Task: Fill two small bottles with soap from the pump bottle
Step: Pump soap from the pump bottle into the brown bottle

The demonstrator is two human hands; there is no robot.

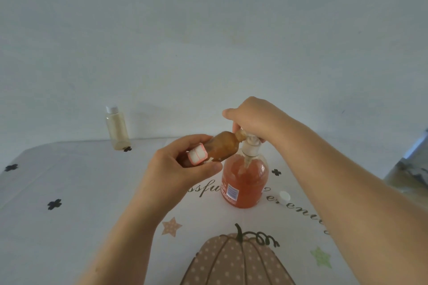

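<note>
Pale soap fills the capped bottle [117,129], far left on the worktop [69,180]; second looks underway.
Left hand [183,166] fingers clamp the tilted second bottle [222,148], mouth at nozzle of pump bottle [243,183]; right hand [252,120] fingers curl over its pump; loose cap [285,196] awaits.
</note>
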